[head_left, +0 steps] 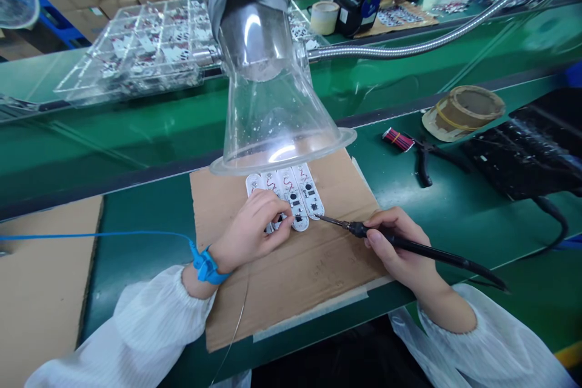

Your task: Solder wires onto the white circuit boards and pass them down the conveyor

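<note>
At far left, a blue wrist strap [205, 267] circles the left wrist, its cord running across the green worktop [136, 267]. The left hand [249, 230] rests on a row of white circuit boards [309, 191], which lie on a cardboard sheet [291, 279], its fingers [273, 209] curled together and pressing down. Soldering looks to be in hand, and the next touch seems to call for a steady tip on a joint. The soldering iron [409, 242] has its tip at the rightmost board's edge, clamped in the right hand [391, 248]. A clear fume hood [277, 115] hangs low just above the boards, limiting overhead room; pliers [424, 163] lie well to the right.
</note>
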### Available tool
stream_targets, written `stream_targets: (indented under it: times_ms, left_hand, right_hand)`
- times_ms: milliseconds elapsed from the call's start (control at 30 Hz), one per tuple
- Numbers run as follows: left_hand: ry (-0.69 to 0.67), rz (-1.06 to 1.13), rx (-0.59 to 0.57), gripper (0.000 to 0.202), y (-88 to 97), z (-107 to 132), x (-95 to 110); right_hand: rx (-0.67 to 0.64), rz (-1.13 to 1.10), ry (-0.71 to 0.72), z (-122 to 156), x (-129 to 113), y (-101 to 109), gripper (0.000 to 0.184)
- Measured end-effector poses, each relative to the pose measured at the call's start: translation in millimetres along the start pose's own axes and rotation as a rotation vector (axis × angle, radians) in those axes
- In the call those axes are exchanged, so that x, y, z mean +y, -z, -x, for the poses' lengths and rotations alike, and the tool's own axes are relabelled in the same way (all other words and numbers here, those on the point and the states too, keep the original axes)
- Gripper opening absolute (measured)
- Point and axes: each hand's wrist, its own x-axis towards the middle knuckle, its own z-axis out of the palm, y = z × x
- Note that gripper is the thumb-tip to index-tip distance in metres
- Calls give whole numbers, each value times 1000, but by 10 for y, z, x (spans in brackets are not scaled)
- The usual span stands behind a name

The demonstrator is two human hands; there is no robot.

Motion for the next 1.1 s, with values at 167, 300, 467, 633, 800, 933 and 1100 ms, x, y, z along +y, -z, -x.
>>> stream_targets:
  times_ms: [167, 300, 467, 633, 800, 933, 1100]
  left_hand:
    - [-5, -4, -8, 13, 73, 19, 0]
    - [48, 25, 20, 13, 144, 121, -30]
    - [76, 88, 14, 13, 151, 182, -58]
    - [37, 93, -23, 10, 138, 155, -66]
    - [35, 72, -58, 10, 133, 139, -49]
    - [22, 63, -65, 10, 137, 128, -41]
    - [19, 71, -54, 10, 144, 130, -51]
  right_hand:
    - [85, -49, -15, 26, -64, -19, 8]
    - [160, -145, -55, 25, -180, -133, 7]
    - [147, -109, -37, 11, -166, -235, 14]
    - [95, -97, -25, 26, -112, -212, 14]
    - [60, -84, -19, 26, -113, -217, 10]
    - [57, -96, -17, 26, -102, -222, 10]
    - [101, -107, -25, 36, -102, -216, 13]
